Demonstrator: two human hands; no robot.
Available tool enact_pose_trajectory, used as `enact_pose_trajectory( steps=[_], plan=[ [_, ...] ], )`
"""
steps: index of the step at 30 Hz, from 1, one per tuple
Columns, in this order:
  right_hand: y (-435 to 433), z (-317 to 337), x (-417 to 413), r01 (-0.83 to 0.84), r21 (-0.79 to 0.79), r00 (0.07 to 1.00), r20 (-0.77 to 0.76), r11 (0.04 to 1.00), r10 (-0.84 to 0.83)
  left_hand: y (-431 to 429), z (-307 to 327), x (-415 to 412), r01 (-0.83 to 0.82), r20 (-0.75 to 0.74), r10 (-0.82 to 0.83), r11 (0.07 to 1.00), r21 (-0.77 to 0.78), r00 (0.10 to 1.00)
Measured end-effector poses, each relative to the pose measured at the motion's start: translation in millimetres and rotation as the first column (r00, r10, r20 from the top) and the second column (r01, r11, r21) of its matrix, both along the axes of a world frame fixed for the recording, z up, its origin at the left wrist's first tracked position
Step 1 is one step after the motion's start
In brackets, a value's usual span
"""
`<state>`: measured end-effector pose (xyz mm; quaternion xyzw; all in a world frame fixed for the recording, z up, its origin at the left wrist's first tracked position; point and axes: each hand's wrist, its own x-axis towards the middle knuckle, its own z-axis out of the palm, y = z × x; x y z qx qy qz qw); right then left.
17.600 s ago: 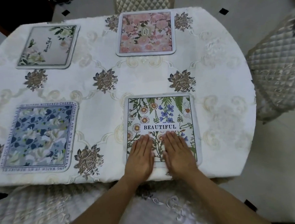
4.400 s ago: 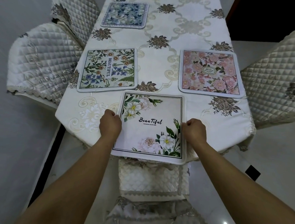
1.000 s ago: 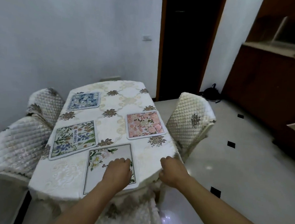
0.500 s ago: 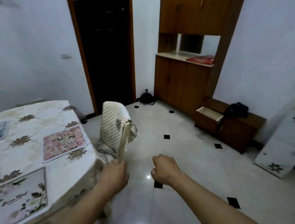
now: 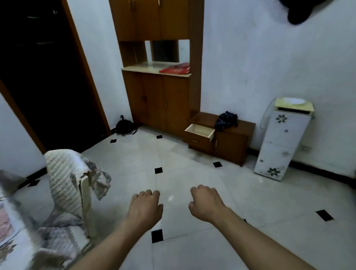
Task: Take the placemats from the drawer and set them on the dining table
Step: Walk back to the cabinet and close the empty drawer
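Note:
My left hand (image 5: 144,208) and my right hand (image 5: 205,203) hang out in front of me over the tiled floor, both curled loosely and holding nothing. Across the room a low wooden cabinet (image 5: 232,140) stands against the wall with its drawer (image 5: 200,131) pulled out; the drawer's pale inside looks bare from here. At the far left edge only a corner of the dining table (image 5: 7,252) shows, with a blurred slice of the pink placemat (image 5: 1,222) on it. The other placemats are out of view.
A quilted chair (image 5: 67,186) stands at the left beside the table. A tall wooden cupboard (image 5: 161,98) with a red item on its counter, a dark doorway (image 5: 38,75), a white floral stand (image 5: 281,140) and a dark bag on the floor (image 5: 124,128) line the far walls.
My view has swung right, away from the table and toward the cabinet with the drawer. Both hands left the white placemat and the table edge and now hang curled over the floor.

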<state>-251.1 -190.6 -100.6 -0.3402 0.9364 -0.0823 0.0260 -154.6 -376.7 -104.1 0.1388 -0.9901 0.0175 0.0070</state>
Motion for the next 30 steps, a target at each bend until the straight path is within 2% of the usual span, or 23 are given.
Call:
enact_pose_trajectory(
  steps=[13, 22, 30],
  plan=[
    [-81.4, 4.0, -196.0, 0.214, 0.111, 0.976, 0.001, 0.970, -0.216, -97.6, -5.4, -230.6, 0.192, -0.003, -0.192, 0.981, 0.037, 0.981],
    [-130.9, -1.6, -328.4, 0.277, 0.108, 0.960, 0.001, 0.955, -0.279, -140.6, -0.4, -370.1, 0.213, 0.007, -0.214, 0.975, 0.062, 0.977],
    [-175.8, -24.3, -503.2, 0.254, 0.045, 0.965, 0.061, 0.966, -0.256, -169.2, -9.7, -528.1, 0.159, 0.025, -0.160, 0.986, 0.051, 0.987]
  ],
)
